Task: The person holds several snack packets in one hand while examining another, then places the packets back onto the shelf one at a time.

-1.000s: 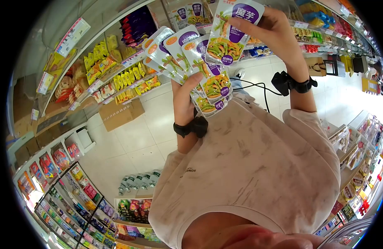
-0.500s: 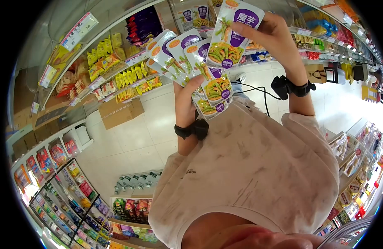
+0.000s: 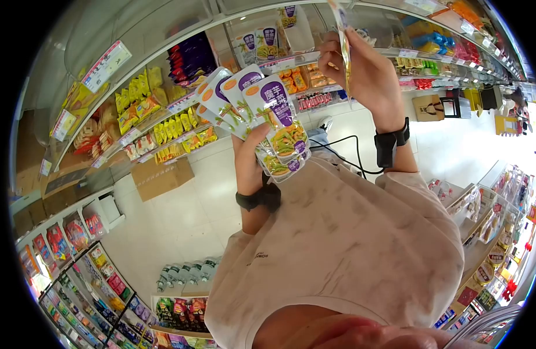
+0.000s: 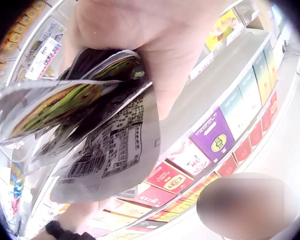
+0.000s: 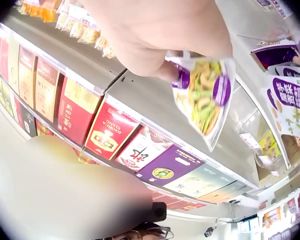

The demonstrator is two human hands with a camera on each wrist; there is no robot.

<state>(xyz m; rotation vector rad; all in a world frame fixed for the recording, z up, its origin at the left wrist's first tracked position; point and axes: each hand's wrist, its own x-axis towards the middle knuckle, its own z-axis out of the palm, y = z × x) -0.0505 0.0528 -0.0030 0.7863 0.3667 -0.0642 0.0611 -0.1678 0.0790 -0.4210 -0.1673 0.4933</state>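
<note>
My left hand (image 3: 249,152) grips a fanned bunch of white and purple snack packets (image 3: 275,104), the thumb across their fronts. In the left wrist view the packets' printed grey backs (image 4: 115,150) hang below the palm. To the right of the fan, my right hand (image 3: 374,81) pinches a single snack packet (image 3: 344,52), seen nearly edge-on from the head. The right wrist view shows its front (image 5: 204,97), with a picture of green and orange food, under the thumb and fingers. Between the single packet and the fan is a gap.
A clear shelf bin with matching packets (image 3: 267,42) stands just beyond the hands. Yellow snack packs (image 3: 143,93) fill bins to the left. A cardboard box (image 3: 162,177) sits on the floor, and a black cable (image 3: 357,154) hangs near the right wrist.
My right hand has moved its packet away from the fan and turned it from face-on to edge-on. The left hand with the fan has shifted slightly left and down in view.
</note>
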